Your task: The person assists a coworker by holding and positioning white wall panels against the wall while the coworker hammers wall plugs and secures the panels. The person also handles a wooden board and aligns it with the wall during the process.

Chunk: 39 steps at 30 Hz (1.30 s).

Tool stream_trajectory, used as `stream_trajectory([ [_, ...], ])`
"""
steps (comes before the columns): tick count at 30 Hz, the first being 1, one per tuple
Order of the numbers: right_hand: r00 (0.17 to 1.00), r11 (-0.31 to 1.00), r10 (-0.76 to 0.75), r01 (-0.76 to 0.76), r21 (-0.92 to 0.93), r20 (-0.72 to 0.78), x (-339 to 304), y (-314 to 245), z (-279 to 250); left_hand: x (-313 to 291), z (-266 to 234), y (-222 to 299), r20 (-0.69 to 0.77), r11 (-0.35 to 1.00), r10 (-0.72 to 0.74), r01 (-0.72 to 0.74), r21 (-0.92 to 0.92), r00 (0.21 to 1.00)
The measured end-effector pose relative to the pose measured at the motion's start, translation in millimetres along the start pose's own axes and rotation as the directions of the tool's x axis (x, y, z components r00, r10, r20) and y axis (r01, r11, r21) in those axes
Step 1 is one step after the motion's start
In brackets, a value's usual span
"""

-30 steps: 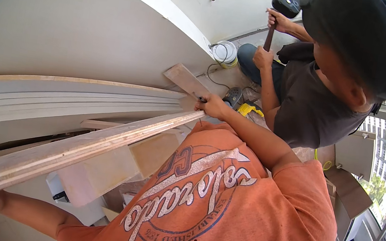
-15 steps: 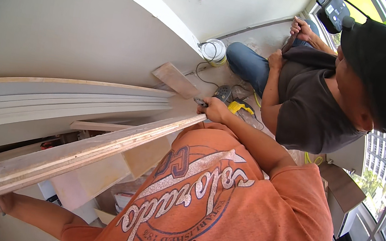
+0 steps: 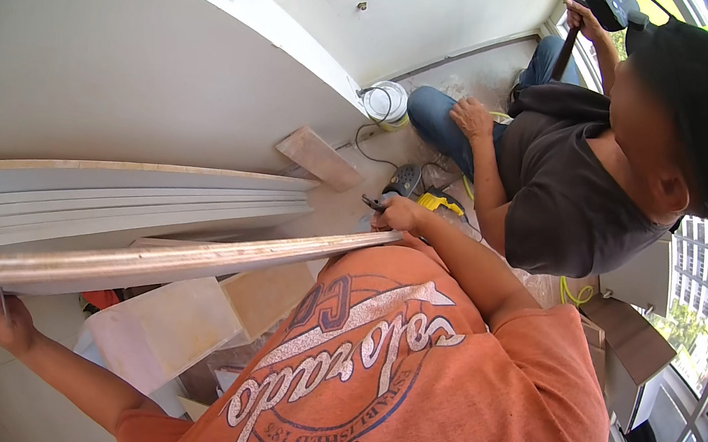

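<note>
A long plywood board [image 3: 175, 254], its layered edge turned upward, slants across in front of my orange shirt. Under its left end, my left hand [image 3: 7, 323] has its fingers closed against the board, and a thin metal pin-like piece [image 3: 3, 302] shows beside them. My right hand [image 3: 398, 215] is closed around a small dark tool that looks like pliers [image 3: 372, 204]. This hand is right by the board's far end, close to my chest; whether it also grips the board is hard to see.
A person in a dark shirt [image 3: 579, 182] kneels at the right, holding a dark tool [image 3: 566, 53]. Near them are a white bucket [image 3: 383, 103], a yellow power tool [image 3: 441, 203] and cords. Loose panels [image 3: 164, 325] lie below the board; white stacked panels [image 3: 119, 200] stand at left.
The board has rolled so its layered edge faces up. My left hand has shifted lower at its end. The other person has raised the dark tool and put one hand on a knee.
</note>
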State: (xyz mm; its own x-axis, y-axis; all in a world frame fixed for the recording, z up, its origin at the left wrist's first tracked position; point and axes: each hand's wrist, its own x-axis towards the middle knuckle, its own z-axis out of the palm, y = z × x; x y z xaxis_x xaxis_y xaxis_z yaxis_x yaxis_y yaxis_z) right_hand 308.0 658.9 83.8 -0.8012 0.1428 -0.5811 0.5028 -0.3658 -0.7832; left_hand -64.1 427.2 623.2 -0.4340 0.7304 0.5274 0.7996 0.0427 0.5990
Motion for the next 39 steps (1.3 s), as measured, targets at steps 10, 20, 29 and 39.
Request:
stream_trajectory([
  [10, 0.997, 0.899, -0.075, 0.060, -0.434, -0.018, -13.3, -18.8, 3.4, -17.8, 83.9, 82.5, 0.078, 0.954, 0.275, -0.282, 0.098, 0.958],
  [20, 0.998, 0.824, -0.044, 0.012, -0.567, -0.043, -51.2, -21.2, -6.6, -37.1, 71.2, 103.5, 0.304, 0.954, 0.295, -0.300, -0.033, 0.906],
  [29, 0.999, 0.618, 0.024, -0.036, -0.785, -0.027, -19.3, 6.2, -12.7, -50.3, 75.2, 43.7, 0.127, 0.988, 0.044, -0.025, -0.153, 0.991],
  [39, 0.879, 0.692, 0.223, -0.447, -0.566, -0.422, -37.3, 21.8, -7.7, -36.3, 90.3, 19.9, 0.138, 0.989, 0.073, -0.054, -0.138, 0.988],
])
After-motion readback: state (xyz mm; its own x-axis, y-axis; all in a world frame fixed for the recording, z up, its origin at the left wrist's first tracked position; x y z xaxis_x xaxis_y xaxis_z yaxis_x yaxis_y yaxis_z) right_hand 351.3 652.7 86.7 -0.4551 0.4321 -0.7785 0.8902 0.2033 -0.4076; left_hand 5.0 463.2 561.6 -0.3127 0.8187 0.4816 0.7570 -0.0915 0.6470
